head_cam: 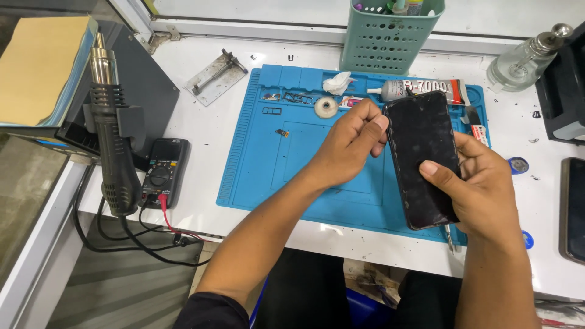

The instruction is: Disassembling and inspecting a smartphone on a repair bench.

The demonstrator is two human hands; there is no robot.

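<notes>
Head view: both hands (pixel 487 183) grip a dark, seemingly scuffed phone (pixel 422 158) above the blue mat (pixel 274 164).

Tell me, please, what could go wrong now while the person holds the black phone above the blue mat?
1. The right hand alone cradles the black phone; the left hand only pinches its upper edge, so it might slip and fall.
2. The phone's face looks scuffed or cracked; prying at that edge could hurt the fingers.
3. The small loose parts on the blue mat could be knocked away by the forearm.
</notes>
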